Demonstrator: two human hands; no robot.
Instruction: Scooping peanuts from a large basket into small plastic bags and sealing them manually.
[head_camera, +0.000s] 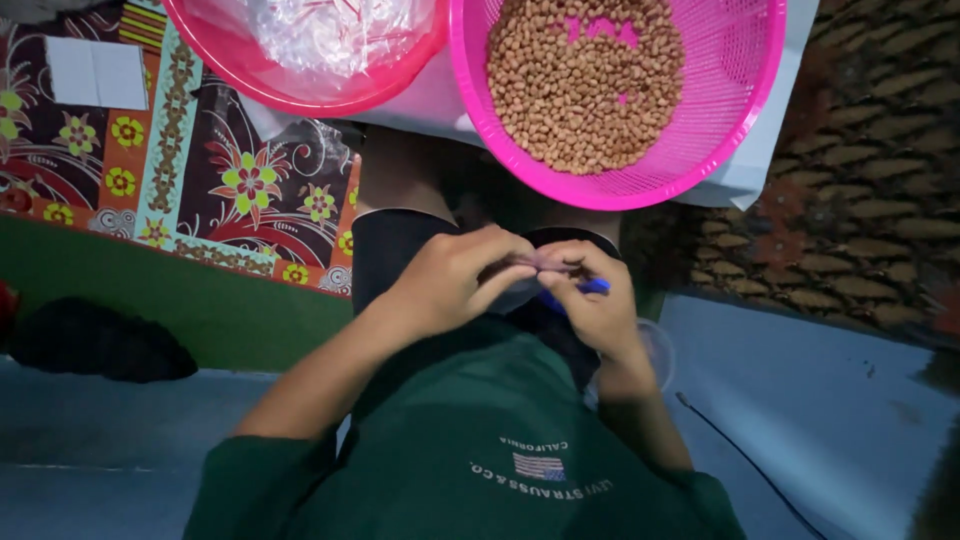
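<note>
My left hand (452, 278) and my right hand (592, 300) meet over my lap, both pinching the top of a small clear plastic bag (528, 268). The right hand also grips a blue object (590, 288), mostly hidden by the fingers. Just beyond my knees lies a pink mesh basket (735, 60) holding a heap of brown peanuts (585, 80). To its left is a pink bowl (262, 80) filled with clear plastic bags (335, 32).
A floral patterned mat (200, 180) covers the floor at the left, with a white paper (97, 72) on it. A woven brown mat (870, 170) is at the right. A dark cloth (95, 340) lies at the left; a thin black cable (750, 460) runs at the lower right.
</note>
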